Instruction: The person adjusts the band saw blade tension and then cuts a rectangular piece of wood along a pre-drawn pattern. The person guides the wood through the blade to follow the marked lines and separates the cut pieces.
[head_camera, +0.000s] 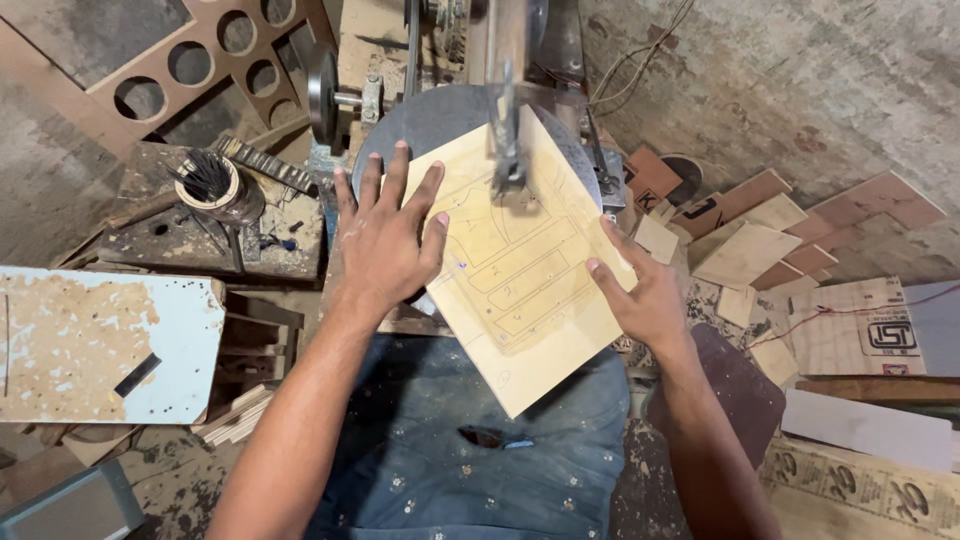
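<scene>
A pale yellow plywood sheet (520, 290) with pencilled outlines lies on the round grey saw table (420, 120). A vertical saw blade and its guide (507, 150) stand at the sheet's far edge. My left hand (388, 235) lies flat with fingers spread, pressing on the sheet's left side and partly on the table. My right hand (640, 290) holds the sheet's right edge, thumb on top. The near corner of the sheet hangs over my lap in blue jeans (470, 450).
A tin of thin rods (212, 185) stands on a dusty bench at left. A brown board with round holes (215, 50) leans behind it. A worn pale blue panel (100, 345) lies at left. Several plywood offcuts (760, 240) lie scattered on the right floor.
</scene>
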